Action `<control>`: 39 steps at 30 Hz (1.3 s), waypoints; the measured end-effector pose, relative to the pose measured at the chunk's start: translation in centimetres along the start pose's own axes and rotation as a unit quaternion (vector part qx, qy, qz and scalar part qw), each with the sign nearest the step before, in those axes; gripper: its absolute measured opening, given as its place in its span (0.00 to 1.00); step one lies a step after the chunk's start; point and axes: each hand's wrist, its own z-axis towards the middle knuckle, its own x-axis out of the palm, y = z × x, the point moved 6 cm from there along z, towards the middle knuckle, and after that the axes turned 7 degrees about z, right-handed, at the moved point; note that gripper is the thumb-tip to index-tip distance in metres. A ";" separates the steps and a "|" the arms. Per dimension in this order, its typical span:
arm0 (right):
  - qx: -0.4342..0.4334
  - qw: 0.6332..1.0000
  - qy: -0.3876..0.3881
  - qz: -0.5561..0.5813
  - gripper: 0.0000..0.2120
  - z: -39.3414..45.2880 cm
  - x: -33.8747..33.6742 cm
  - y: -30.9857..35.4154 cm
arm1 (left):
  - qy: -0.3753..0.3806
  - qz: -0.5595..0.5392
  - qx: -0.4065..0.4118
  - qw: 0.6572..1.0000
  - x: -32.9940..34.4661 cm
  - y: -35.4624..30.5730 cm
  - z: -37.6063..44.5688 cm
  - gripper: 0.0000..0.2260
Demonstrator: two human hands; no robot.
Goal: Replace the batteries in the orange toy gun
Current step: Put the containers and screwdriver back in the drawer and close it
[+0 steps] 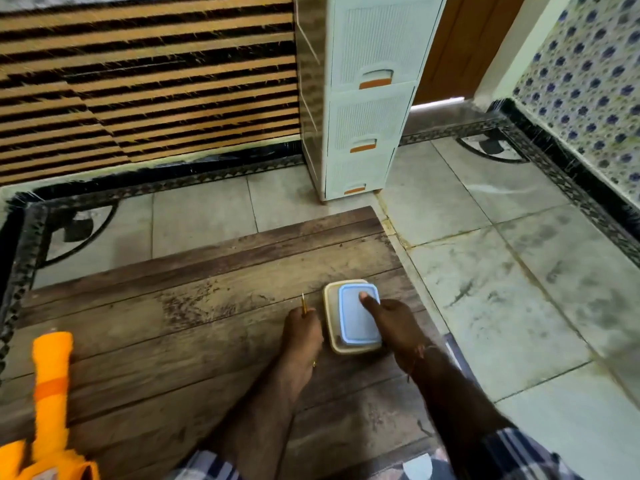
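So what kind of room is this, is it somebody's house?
Probably a room in a home: a tiled floor with a patterned border, a plastic drawer unit against the wall, and a low wooden table to work at.

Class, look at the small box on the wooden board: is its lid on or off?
On. The blue lid sits atop the cream box, the right hand's thumb pressing it.

1. A lidded box (349,320) sits on the tabletop (194,306), near its right edge.
2. The toy gun (48,403) lies far left.
3. A drawer unit (367,98) stands on the floor behind the tabletop.
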 end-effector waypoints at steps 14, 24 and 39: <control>-0.001 0.995 0.069 0.077 0.17 -12.2 -0.9 9.6 | 0.089 0.042 0.062 0.993 -4.5 -8.8 -12.0 0.14; -0.049 0.990 0.018 0.129 0.31 -19.1 -1.9 17.6 | 0.080 0.044 0.145 0.985 -7.9 -15.4 -18.3 0.17; -0.087 0.986 -0.058 0.129 0.19 -21.5 -8.1 29.2 | 0.102 0.013 0.249 0.963 -5.6 -27.7 -22.7 0.32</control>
